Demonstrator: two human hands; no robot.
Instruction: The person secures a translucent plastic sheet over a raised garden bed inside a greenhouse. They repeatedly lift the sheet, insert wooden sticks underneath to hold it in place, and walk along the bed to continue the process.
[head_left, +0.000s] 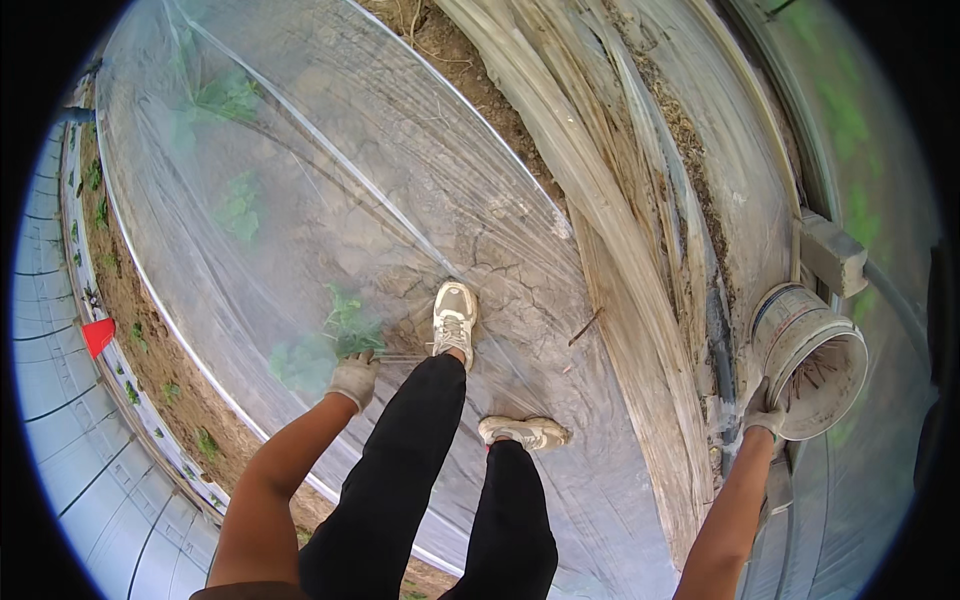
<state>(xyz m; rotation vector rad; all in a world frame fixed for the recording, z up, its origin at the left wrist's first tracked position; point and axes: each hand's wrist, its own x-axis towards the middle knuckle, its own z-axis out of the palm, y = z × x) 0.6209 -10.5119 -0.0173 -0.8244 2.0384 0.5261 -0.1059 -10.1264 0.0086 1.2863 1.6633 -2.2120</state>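
My left hand (355, 380), in a pale work glove, touches the clear plastic film (315, 225) just below a leafy green plant (349, 326). Whether its fingers pinch the film cannot be made out. At the right, my right hand (763, 412), also gloved, grips the rim of a worn white plastic bucket (795, 319). The bucket lies tilted with its mouth towards me, and several thin brown sticks or rods (814, 373) are inside. Other plants, such as the blurred one farther up (240, 206), show through the film.
My shoes (454, 319) stand on the film. Bunched, dirty plastic sheeting (600, 180) runs along the right side, beside a concrete block (832, 251). A short twig (586, 327) lies on the film. At the left are a soil strip with seedlings (206, 444) and a red flag-like piece (98, 337).
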